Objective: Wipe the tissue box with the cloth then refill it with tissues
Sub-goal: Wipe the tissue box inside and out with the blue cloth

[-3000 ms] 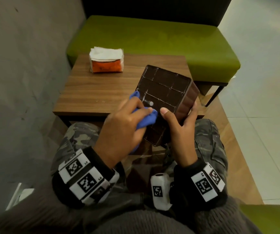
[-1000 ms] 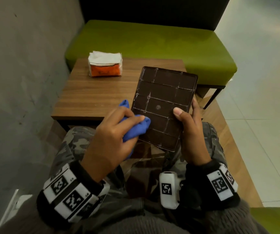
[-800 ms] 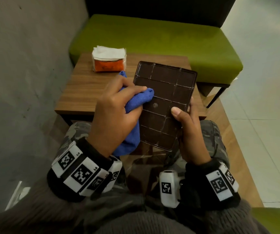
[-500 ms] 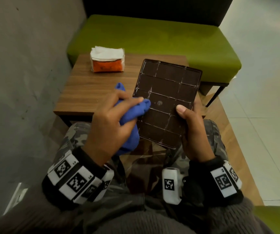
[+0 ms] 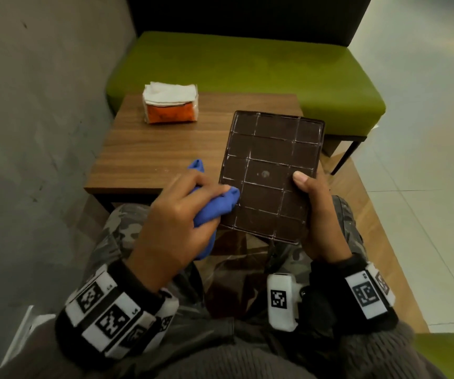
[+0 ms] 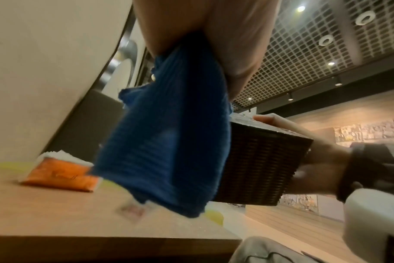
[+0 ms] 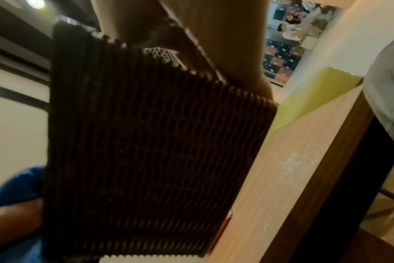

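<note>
Head view, left to right: left hand (image 5: 176,217) bunches the soft blue cloth (image 5: 214,206) against the tissue box (image 5: 272,173), centre frame, which right hand (image 5: 318,214) grips by its edge; it looks stiff and light.

Both forearms wear dark grey ribbed knit sleeves (image 5: 370,351) with black cuffs. Around each wrist sits a black band carrying white blocks printed with black square fiducial markers: the left wristband (image 5: 111,318) at lower left, the right wristband (image 5: 368,294) at lower right. A white camera housing (image 5: 280,302) with its own marker sits beside the right wrist. The trousers (image 5: 127,228) are grey camouflage.
</note>
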